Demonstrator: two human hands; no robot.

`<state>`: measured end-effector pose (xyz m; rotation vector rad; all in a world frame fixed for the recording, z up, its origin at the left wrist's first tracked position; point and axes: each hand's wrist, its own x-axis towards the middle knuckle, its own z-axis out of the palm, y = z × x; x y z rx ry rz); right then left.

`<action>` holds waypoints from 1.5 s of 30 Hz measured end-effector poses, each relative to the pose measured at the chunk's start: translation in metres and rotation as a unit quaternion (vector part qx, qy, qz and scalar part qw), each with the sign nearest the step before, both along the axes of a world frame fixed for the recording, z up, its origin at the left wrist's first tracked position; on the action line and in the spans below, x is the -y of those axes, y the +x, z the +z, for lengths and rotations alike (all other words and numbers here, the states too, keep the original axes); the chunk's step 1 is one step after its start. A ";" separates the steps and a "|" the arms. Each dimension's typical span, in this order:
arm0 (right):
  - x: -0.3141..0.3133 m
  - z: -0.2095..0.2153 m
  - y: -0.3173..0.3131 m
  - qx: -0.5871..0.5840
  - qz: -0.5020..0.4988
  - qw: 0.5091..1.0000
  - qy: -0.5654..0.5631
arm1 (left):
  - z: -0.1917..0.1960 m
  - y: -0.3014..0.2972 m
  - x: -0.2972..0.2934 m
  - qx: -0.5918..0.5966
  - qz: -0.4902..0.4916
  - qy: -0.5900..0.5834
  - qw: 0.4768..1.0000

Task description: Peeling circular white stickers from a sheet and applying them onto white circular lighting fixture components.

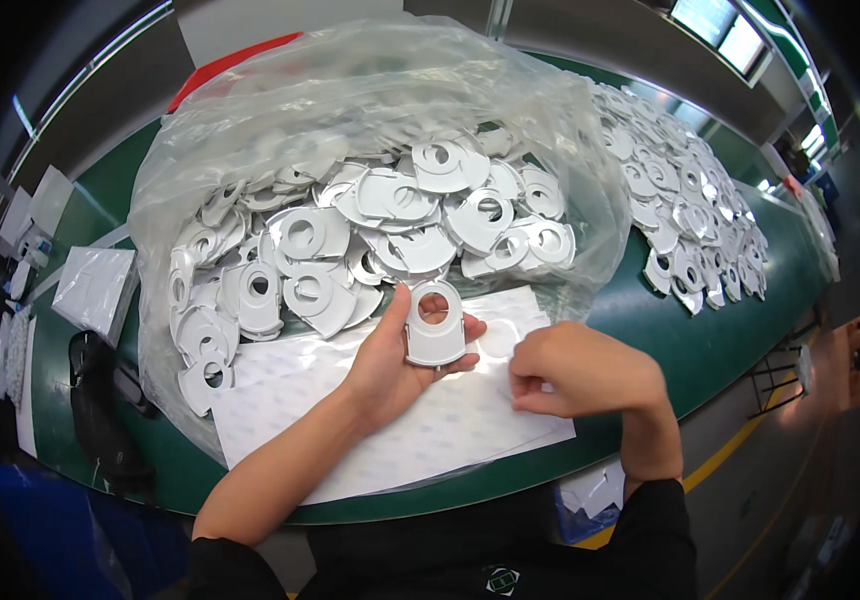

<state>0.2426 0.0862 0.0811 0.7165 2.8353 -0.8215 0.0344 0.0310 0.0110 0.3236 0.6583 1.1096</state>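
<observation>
Left hand (395,355) grips a white plastic ring piece (435,325), held just in front of the clear bag (250,130) of like pieces. Right hand (575,375), fingers curled, pinches at the white sheet (430,430) on the green counter (670,330), just right of the piece.

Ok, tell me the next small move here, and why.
Probably bring the right hand across to the white part. The left hand holds that part up, face open, while the right fingertips pinch at the white sheet, seemingly lifting something small off it; what they hold is too small to tell.
</observation>
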 end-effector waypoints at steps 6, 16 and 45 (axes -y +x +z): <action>-0.015 0.010 0.013 -0.338 0.018 0.892 -0.299 | -0.002 -0.001 0.002 -0.024 -0.007 0.003 1.000; -0.014 -0.044 -0.034 -0.473 -0.285 0.718 -0.424 | -0.004 -0.001 0.006 -0.047 -0.029 0.033 0.998; -0.001 -0.063 -0.047 -0.449 -0.267 0.750 -0.406 | -0.006 0.000 0.005 -0.002 0.021 0.048 0.999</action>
